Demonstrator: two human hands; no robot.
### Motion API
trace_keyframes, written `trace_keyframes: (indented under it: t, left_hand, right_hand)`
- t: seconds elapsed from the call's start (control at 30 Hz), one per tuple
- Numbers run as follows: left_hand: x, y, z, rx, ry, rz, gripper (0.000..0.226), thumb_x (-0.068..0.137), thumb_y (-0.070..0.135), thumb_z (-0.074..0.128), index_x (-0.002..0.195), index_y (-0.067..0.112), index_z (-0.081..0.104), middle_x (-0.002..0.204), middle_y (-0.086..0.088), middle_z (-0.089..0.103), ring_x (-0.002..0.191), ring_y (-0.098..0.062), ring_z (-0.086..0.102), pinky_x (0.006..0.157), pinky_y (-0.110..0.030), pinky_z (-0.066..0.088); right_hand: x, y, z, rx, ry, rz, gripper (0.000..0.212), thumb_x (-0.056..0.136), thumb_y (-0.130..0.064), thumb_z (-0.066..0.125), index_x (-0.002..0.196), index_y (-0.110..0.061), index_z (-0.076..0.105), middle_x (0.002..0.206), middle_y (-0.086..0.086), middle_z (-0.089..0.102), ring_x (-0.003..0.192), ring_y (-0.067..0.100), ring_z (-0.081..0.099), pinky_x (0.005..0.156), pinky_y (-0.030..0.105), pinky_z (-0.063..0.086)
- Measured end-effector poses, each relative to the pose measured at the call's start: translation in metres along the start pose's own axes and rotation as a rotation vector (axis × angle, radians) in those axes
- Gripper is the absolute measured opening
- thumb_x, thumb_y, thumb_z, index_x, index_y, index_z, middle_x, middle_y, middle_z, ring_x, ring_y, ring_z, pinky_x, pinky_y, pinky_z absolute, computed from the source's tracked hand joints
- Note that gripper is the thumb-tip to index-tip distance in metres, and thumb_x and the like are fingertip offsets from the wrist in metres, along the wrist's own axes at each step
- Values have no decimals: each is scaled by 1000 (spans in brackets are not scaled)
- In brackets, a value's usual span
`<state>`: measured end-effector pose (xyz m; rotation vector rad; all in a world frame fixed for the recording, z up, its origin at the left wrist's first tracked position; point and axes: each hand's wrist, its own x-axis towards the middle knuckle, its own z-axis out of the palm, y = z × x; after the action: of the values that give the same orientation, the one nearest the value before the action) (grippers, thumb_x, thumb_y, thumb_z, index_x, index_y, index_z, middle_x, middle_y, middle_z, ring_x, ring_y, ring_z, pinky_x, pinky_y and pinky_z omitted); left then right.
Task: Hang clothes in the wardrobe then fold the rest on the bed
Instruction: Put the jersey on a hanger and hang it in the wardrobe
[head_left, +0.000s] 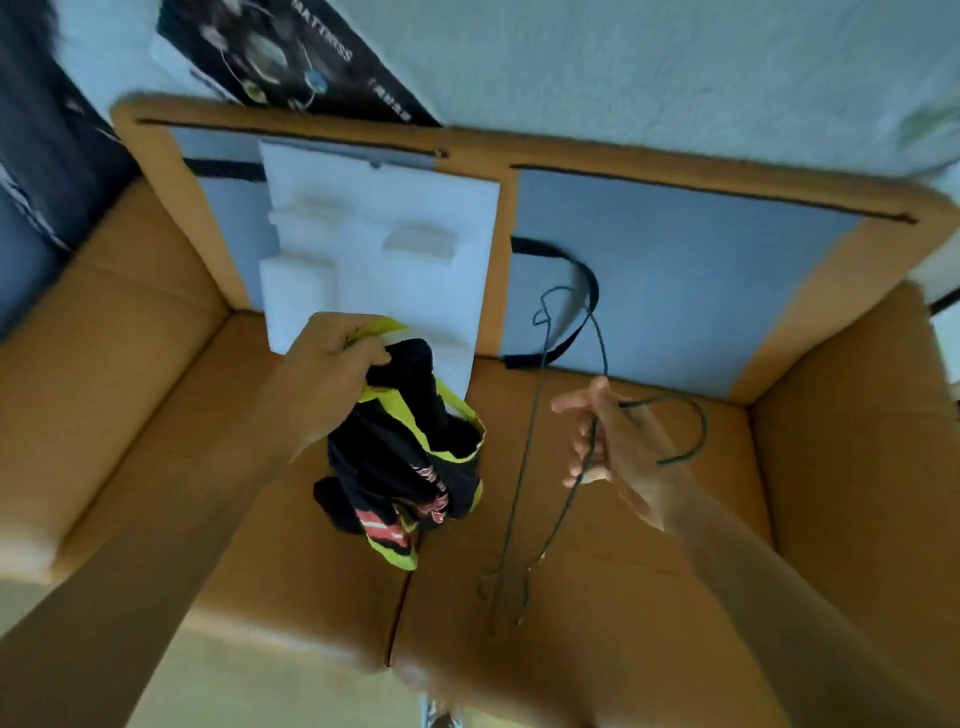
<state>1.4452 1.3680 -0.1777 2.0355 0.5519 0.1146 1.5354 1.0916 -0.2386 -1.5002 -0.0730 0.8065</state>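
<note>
Looking down on tan sofa (130, 364). A grey-and-tan panel (675, 291) leans on its backrest, with a white foam slab (374, 249) propped before the panel, left of sofa centre.

Black-and-yellow garment (410, 457) hangs bunched above the sofa seat, long axis vertical. Left grip (332, 358) is clamped on its top edge. Thin wire hanger (597, 338) dangles over the seat to the garment's right, near but apart; one or several, cannot tell. Right grip (608, 436) is pinched round the wire by the hook.

Likely next: hanger travels left into the garment's top opening.
</note>
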Motion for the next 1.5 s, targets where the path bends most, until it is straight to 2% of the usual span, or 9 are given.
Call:
trace_keyframes:
  t: [0.13,0.3,0.47,0.67,0.87,0.97,1.1,1.2,1.5]
  left_hand:
    - [-19,89,-17,31,-48,170,16,98,10,61,98,1,75,95,-15,76,81,-12,71,71,-21,55]
    - [-31,162,-23,50,-112,346,14,97,19,66,89,12,76,86,-4,76,84,-20,73,81,-39,56]
    - [-39,237,-28,55,-133,500,16,96,26,66,90,13,75,82,-10,72,75,-12,64,74,-32,48]
    - [-56,316,-37,-11,-154,619,24,98,20,65,88,-2,70,73,-13,60,70,-11,52,66,-23,40]
    - [-67,372,-58,-133,-88,662,26,98,18,63,93,-7,66,81,-8,61,78,-14,61,74,-24,46]
    - [-69,388,-75,-227,-73,633,27,98,18,63,101,-9,66,91,-16,66,85,-23,66,80,-32,50]
    - [-65,399,-95,-289,-56,567,23,99,16,60,101,-5,68,91,-14,70,81,-21,68,73,-25,54]
    - [-61,403,-109,-280,-39,548,32,100,16,58,111,-14,61,97,-19,67,86,-26,66,75,-29,52]
    - [-51,406,-127,154,148,637,32,102,20,55,88,-9,59,74,-10,46,67,-19,41,62,-26,30]
  right_hand:
    - [-44,-56,-5,-72,87,-122,61,103,-50,31,102,-2,70,56,-1,32,41,13,37,42,27,42]
    - [-95,-145,-38,62,163,-405,48,107,-39,31,90,-9,64,60,0,26,47,11,22,44,26,22]
    - [-150,-255,-61,481,10,-681,62,107,-42,25,62,-19,61,57,-3,15,50,12,5,45,23,9]
    - [-186,-337,-48,527,-230,-873,51,93,-47,36,54,-22,57,59,-5,11,48,12,2,43,24,6]
    - [-162,-324,-34,463,-373,-831,48,97,-43,38,64,-15,59,60,-3,12,50,12,9,44,24,15]
    - [-143,-303,-39,262,-321,-844,49,101,-37,37,68,-13,64,63,2,34,59,19,34,62,30,33]
    - [-133,-290,-56,-14,-150,-780,53,98,-37,33,62,-17,67,110,-3,64,117,14,57,102,37,33]
    - [-131,-287,-71,-47,-241,-688,52,96,-48,49,66,-8,67,140,2,56,130,32,51,110,52,29]
    - [-155,-295,-75,-151,-246,-642,58,79,-67,65,66,-10,67,99,2,66,109,6,58,98,31,34]
